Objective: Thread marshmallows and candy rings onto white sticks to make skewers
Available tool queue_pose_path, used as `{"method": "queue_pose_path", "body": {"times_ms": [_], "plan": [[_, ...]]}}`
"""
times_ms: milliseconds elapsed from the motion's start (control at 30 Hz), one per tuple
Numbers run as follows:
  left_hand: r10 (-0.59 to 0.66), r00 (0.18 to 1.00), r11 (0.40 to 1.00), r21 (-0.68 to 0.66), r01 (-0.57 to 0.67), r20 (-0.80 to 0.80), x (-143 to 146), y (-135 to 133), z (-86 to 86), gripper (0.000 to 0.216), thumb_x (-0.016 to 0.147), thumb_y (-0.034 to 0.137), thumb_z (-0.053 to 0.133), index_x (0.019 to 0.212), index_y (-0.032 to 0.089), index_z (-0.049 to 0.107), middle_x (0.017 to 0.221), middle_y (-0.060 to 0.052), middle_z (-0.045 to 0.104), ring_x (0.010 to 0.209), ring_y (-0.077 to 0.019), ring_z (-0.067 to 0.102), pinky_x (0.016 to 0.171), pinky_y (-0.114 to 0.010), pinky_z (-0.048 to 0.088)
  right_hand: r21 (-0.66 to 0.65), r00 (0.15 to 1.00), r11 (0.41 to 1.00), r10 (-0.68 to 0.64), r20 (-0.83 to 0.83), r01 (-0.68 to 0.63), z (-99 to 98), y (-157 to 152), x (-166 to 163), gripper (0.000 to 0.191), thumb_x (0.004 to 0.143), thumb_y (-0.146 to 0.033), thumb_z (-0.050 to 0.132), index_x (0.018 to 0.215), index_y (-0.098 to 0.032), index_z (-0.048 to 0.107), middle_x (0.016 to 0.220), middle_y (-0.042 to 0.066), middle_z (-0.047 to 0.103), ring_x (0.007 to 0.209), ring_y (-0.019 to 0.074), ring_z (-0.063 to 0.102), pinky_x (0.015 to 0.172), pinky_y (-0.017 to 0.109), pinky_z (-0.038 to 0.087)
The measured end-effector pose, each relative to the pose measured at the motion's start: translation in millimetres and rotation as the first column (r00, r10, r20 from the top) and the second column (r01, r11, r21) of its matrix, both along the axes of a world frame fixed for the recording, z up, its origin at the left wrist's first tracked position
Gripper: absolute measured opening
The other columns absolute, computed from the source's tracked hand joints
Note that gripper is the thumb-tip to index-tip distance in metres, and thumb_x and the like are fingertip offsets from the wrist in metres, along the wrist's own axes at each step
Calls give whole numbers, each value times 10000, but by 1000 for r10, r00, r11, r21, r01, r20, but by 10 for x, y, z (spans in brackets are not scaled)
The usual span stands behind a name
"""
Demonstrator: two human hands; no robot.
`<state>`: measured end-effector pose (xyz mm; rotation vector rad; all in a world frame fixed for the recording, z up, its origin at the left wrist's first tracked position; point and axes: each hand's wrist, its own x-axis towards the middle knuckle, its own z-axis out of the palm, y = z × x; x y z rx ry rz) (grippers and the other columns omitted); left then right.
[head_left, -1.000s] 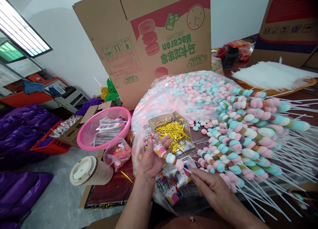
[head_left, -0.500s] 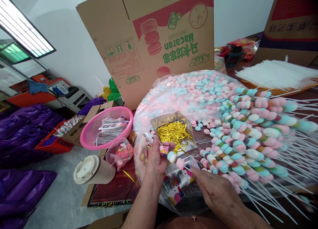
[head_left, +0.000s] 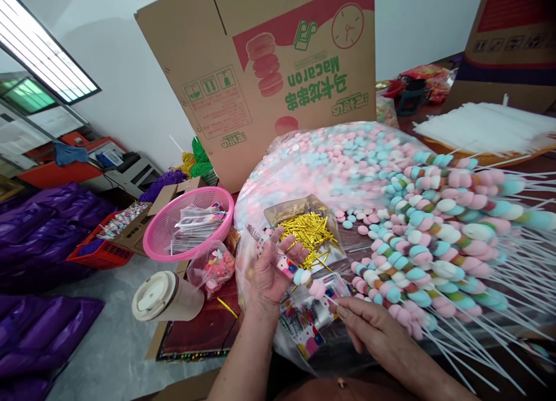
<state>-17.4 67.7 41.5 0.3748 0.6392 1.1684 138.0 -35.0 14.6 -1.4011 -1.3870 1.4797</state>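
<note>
My right hand (head_left: 369,325) pinches the white stick of a marshmallow skewer (head_left: 318,289). Pink, white and pale blue marshmallows show on it, and its far end is inside a printed clear bag (head_left: 285,266). With the palm turned up, my left hand (head_left: 268,270) holds this bag loosely between thumb and curled fingers. Below the hands lie more printed bags (head_left: 310,325). Just beyond them, an open pouch holds gold twist ties (head_left: 308,233). To the right, finished-looking skewers (head_left: 434,239) are piled with their sticks pointing right.
A large clear bag of loose marshmallows (head_left: 330,163) lies before a cardboard box (head_left: 269,70). On the left stand a pink basket (head_left: 150,239) of wrappers, a lidded cup (head_left: 174,296) and a small candy bag (head_left: 215,268). White sticks (head_left: 490,128) fill a tray at back right.
My left fingers have loosened and spread somewhat around the bag. My right hand has shifted slightly, still pinching the stick, and more of its fingers show.
</note>
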Motion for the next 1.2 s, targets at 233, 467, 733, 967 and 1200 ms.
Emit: {"method": "queue_pose_path", "body": {"times_ms": [233, 467, 733, 967, 1200], "plan": [[14, 1000, 998, -60, -14, 0, 296, -148, 32, 165, 744, 326, 606, 707, 165, 588, 414, 48, 478, 382, -82, 477, 477, -227, 439, 215, 985, 976, -22, 174, -16, -12, -22, -85, 365, 880, -424, 304, 644, -205, 476, 502, -35, 471, 479, 108, 418, 471, 220, 304], [84, 996, 988, -132, -83, 3, 410, -153, -7, 448, 751, 526, 520, 504, 175, 392, 292, 84, 296, 211, -43, 242, 271, -174, 179, 349, 905, 925, -13, 425, -150, -111, -74, -170, 325, 865, -243, 235, 818, -168, 548, 715, 75, 628, 648, 180, 560, 583, 278, 362], [-129, 988, 991, -10, 131, 83, 80, -65, -65, 551, 695, 594, 535, 1014, 145, 560, 767, -78, 657, 596, -179, 614, 599, -331, 486, -76, 998, 997, -8, -59, 3, -39, -3, -111, 388, 839, -515, 329, 611, -212, 408, 388, -73, 367, 402, 87, 307, 444, 216, 248], [40, 995, 999, -7, -40, 96, -35, 146, 24, 249, 760, 352, 585, 910, 154, 605, 563, 19, 577, 552, -115, 576, 772, -375, 482, -147, 986, 987, 46, -159, -70, 64, -31, -65, 408, 805, -566, 343, 656, -204, 458, 365, -78, 369, 372, 76, 256, 415, 211, 205], [176, 980, 955, -226, -193, -91, 150, 125, 35, 313, 790, 428, 522, 647, 151, 553, 382, 50, 438, 382, -77, 454, 631, -297, 510, 472, 900, 880, -172, 401, -42, -190, -58, 36, 306, 863, -271, 275, 785, -193, 560, 648, 51, 632, 607, 160, 558, 539, 249, 367]]}}
